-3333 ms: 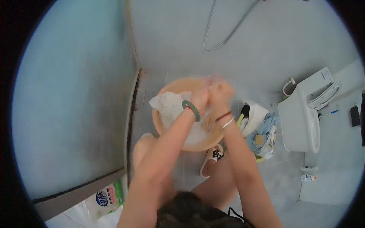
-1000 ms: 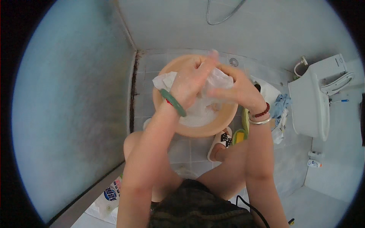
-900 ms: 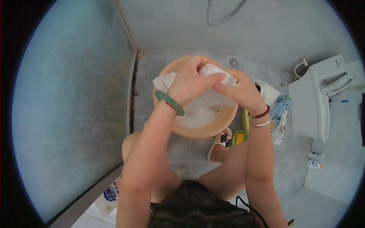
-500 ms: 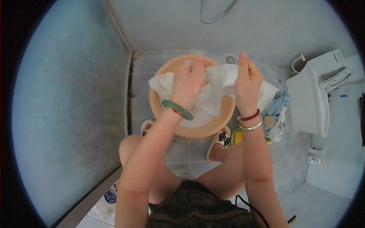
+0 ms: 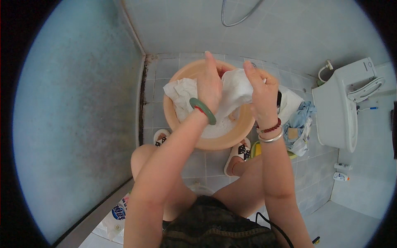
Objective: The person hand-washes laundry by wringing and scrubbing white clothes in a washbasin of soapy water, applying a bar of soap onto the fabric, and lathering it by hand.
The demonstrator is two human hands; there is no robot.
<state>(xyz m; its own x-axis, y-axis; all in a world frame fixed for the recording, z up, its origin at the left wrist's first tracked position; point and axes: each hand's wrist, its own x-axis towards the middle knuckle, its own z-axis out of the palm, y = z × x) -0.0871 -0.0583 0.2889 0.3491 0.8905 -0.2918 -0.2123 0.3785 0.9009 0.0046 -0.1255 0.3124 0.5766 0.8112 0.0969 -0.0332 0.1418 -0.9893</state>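
Over an orange plastic basin (image 5: 169, 109), my two hands hold a wet white cloth (image 5: 236, 87) stretched between them. My left hand (image 5: 210, 84), with a green bangle at its wrist, is closed on the cloth's left end; its thumb points away from me. On the other end my right hand (image 5: 265, 93) is closed too, its fingers curled and partly hidden behind the palm. The cloth hangs down toward sudsy water (image 5: 217, 127). More white fabric (image 5: 180, 97) is bunched over the basin's left side, next to my left hand.
Right of the basin lie a white cloth (image 5: 289, 103) and a heap of blue laundry (image 5: 300, 120). A white toilet (image 5: 335, 111) stands farther right, with bottles (image 5: 342, 176) near it. A frosted glass panel (image 5: 78, 103) borders the left. My sandalled foot (image 5: 237, 159) sits close to the basin.
My left hand has turned and shifted slightly right. My right hand has moved a little left, rotating at the wrist. The cloth between them has become slacker and more folded.
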